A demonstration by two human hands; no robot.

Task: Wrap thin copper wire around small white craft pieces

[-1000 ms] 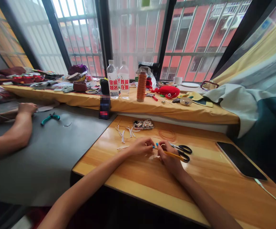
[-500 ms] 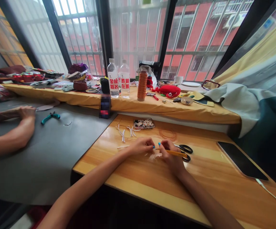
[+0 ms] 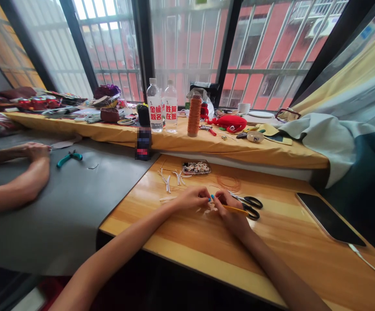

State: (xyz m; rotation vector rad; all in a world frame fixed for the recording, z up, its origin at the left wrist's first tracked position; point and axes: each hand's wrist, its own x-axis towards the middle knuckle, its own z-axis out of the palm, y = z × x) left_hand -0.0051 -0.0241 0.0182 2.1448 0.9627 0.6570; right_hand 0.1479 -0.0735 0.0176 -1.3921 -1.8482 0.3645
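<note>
My left hand [image 3: 193, 198] is closed in a pinch above the wooden table, its fingertips on something too small to make out. My right hand [image 3: 229, 209] is closed around a slim yellow tool [image 3: 235, 210], which looks like tweezers and points toward my left fingers. The fingertips of both hands meet or nearly meet. Small pale scraps [image 3: 210, 208] lie beneath them. Black-handled scissors [image 3: 252, 207] rest just right of my right hand, their blades partly hidden behind it. A coil of thin orange cord [image 3: 228, 183] lies behind my hands.
White strips [image 3: 168, 183] and a clear tray of small pieces [image 3: 196, 167] lie at the table's back. A phone [image 3: 329, 218] with a cable is at right. Another person's hands [image 3: 36, 153] work at left near teal pliers [image 3: 70, 159]. Bottles [image 3: 155, 108] and a thread spool [image 3: 194, 116] stand on the ledge.
My right hand has shifted slightly left, bringing its fingertips closer to my left hand. The yellow tool has moved with it, and more of the scissor blades shows.
</note>
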